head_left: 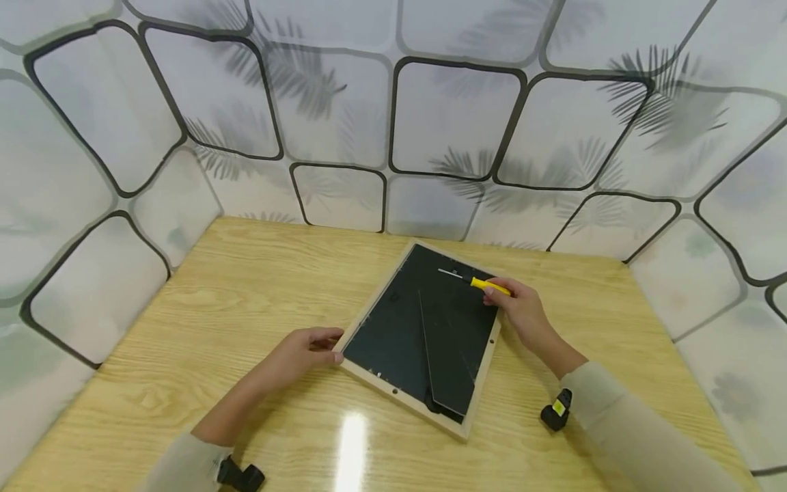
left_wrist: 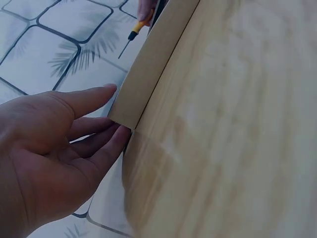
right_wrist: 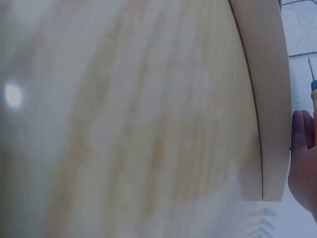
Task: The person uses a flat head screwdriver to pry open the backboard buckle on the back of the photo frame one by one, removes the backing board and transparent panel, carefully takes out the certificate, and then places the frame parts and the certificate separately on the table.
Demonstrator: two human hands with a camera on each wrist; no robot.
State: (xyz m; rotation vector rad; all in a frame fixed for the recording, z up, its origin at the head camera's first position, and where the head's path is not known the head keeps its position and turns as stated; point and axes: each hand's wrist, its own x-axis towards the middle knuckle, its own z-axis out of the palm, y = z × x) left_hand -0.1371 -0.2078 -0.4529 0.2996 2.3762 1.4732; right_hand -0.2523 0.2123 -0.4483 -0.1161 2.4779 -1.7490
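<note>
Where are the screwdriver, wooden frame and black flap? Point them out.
Screwdriver (head_left: 480, 283): head view, on the yellow handle.
Wooden frame (head_left: 418, 406): head view, on its near rim.
Black flap (head_left: 447, 355): head view, mid-surface.

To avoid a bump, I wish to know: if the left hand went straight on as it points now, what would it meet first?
Most likely the wooden frame: its corner sits right at the left hand, seemingly in contact, though exact depth is unclear.
</note>
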